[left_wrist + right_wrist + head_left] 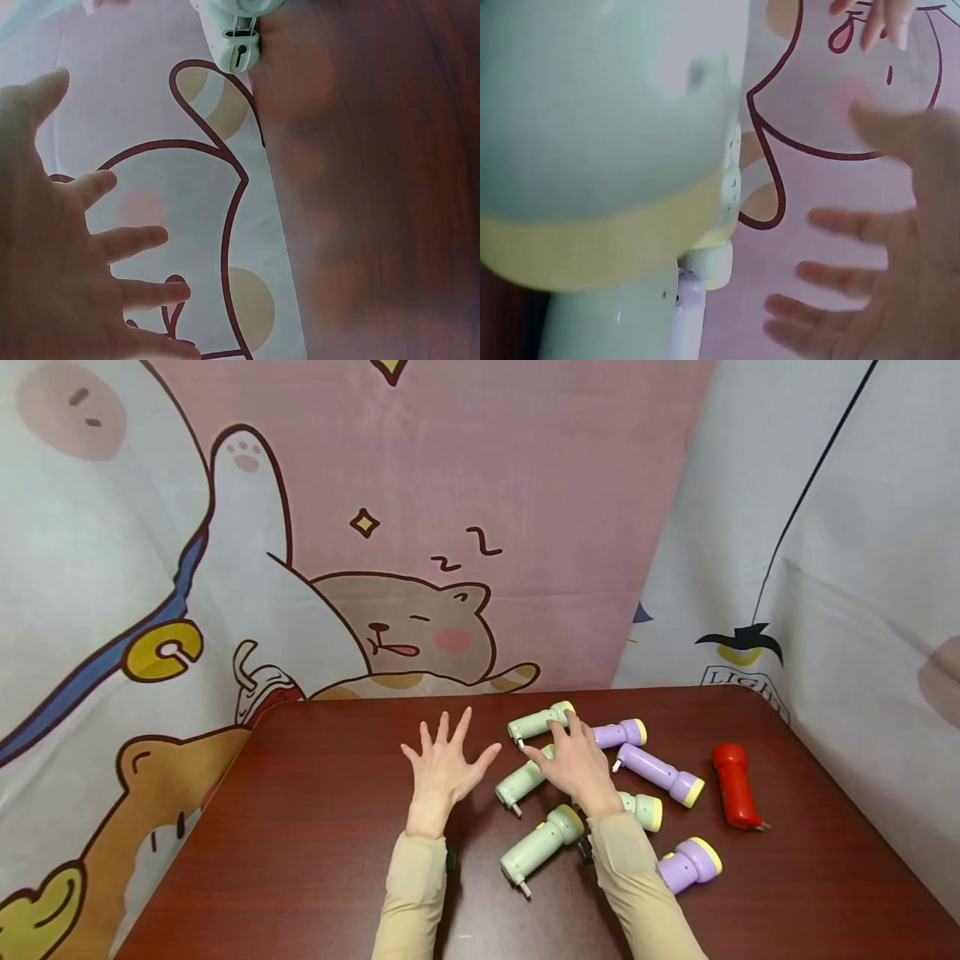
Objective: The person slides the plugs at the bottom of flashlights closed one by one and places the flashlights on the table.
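In the head view my left hand [442, 768] is held over the table with its fingers spread, holding nothing. Left of the flashlights, it is apart from all of them. My right hand [576, 764] hovers among the flashlights, its fingers loosely spread and no flashlight in its grasp. Closest to it are a green flashlight [531, 724] at the back and another green flashlight [517, 785], partly hidden by the hand. A nearer green flashlight [542, 843] has its metal prongs out. The right forearm partly covers a green flashlight [645, 811] and a purple flashlight [686, 867].
Two more purple flashlights lie right of the right hand, one farther back [621, 733] and one nearer [660, 774]. A red flashlight [735, 785] lies apart at the right. A cartoon-printed cloth [570, 527] hangs behind the brown table [322, 843].
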### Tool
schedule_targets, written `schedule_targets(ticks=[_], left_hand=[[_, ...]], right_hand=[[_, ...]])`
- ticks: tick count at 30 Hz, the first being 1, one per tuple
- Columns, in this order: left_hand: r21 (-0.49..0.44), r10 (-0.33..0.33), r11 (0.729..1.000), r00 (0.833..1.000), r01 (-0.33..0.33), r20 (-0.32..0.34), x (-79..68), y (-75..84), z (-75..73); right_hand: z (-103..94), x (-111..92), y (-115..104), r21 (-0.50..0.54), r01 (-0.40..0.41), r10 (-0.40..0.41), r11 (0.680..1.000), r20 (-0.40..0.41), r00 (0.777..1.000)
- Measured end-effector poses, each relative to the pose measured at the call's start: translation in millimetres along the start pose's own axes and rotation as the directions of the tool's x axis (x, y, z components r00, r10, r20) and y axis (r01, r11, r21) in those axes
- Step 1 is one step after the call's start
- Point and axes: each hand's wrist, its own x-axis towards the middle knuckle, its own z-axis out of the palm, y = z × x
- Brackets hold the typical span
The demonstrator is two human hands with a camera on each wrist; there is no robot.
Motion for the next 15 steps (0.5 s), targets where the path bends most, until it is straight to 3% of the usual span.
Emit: schedule_targets(ticks=[4,6,9,15], left_hand=[[-0.030,0.018,0.999,1.000,-0.019,-0.022,-3.8,-1.3,0.4],[-0.038,0.031,0.999,0.998,-0.033,-0.046,-5.7,-2.6,1.0],[-0.026,0.058,0.998,0.994,-0.060,-0.089,-8.4,-5.3,2.2],[-0.004,0.082,0.997,0.984,-0.083,-0.155,-13.5,-13.6,4.0]], right_hand=[[-1.9,-1,-4,0.062,-0.060,0.064,0.996,-0.065,0.996],[-2.3,-1,-7,0.074,-0.108,0.112,0.991,-0.046,0.993],[-2.4,-1,-12,0.040,-0.182,0.180,0.983,0.039,0.983],[0.5,2,-19,-0.004,-0.292,0.287,0.956,0.207,0.935]])
